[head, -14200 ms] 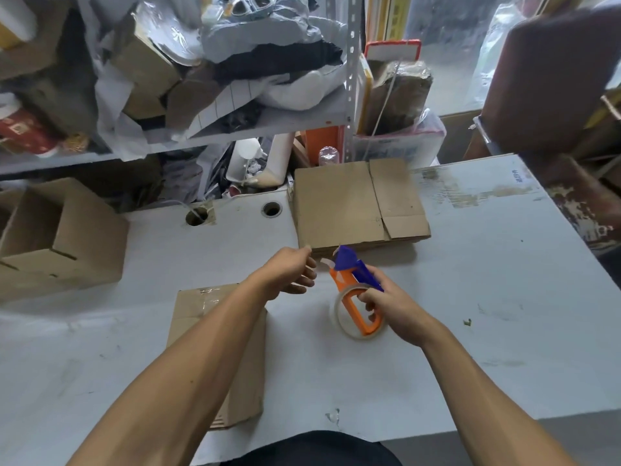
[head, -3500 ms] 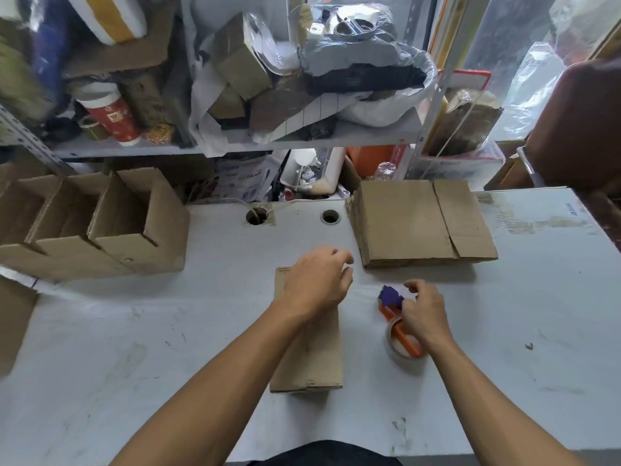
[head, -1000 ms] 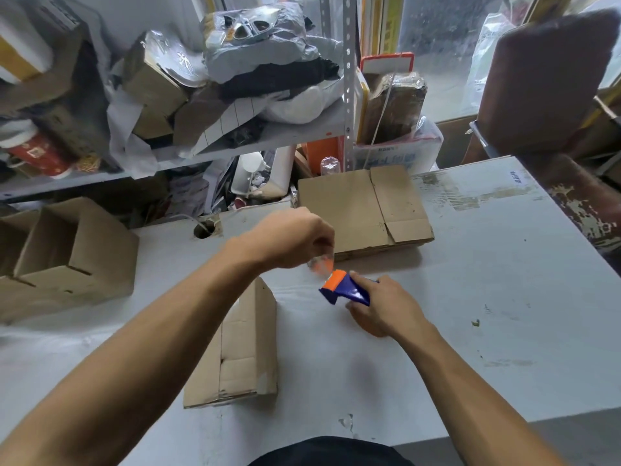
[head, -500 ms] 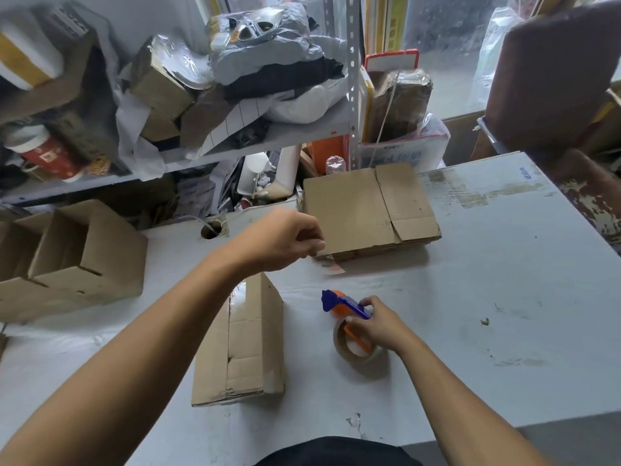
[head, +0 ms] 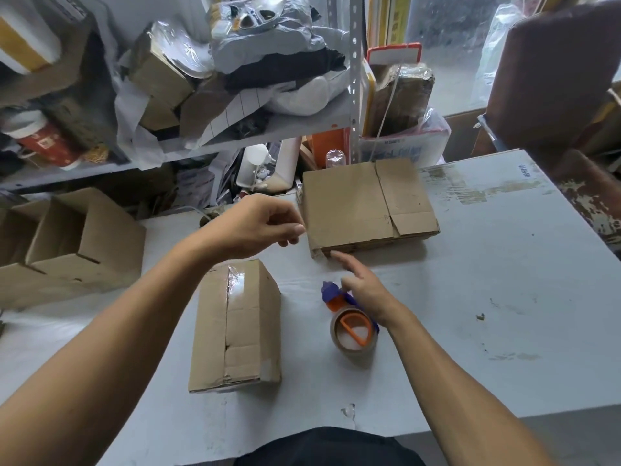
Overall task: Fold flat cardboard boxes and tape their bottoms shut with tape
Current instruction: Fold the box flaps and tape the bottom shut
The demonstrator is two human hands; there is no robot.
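Observation:
A folded cardboard box (head: 235, 327) stands on the white table (head: 487, 297), its top seam covered by clear tape. Right of it lies the orange and blue tape dispenser (head: 353, 327) with its roll of clear tape. My right hand (head: 363, 287) hovers just above the dispenser with straight fingers pointing at the stack of flat cardboard boxes (head: 363, 203) and holds nothing. My left hand (head: 255, 227) hangs in the air above the box's far end, fingers loosely curled, with nothing seen in it.
Several folded open boxes (head: 70, 243) stand at the table's left edge. A cluttered metal shelf (head: 235, 95) rises behind the table. A brown chair (head: 554, 68) stands at the back right. A small scrap of tape (head: 349, 410) lies near the front edge.
My right hand has let go of the tape dispenser, which now lies on the table, and reaches toward the flat stack. My left hand has drifted right, still above the box.

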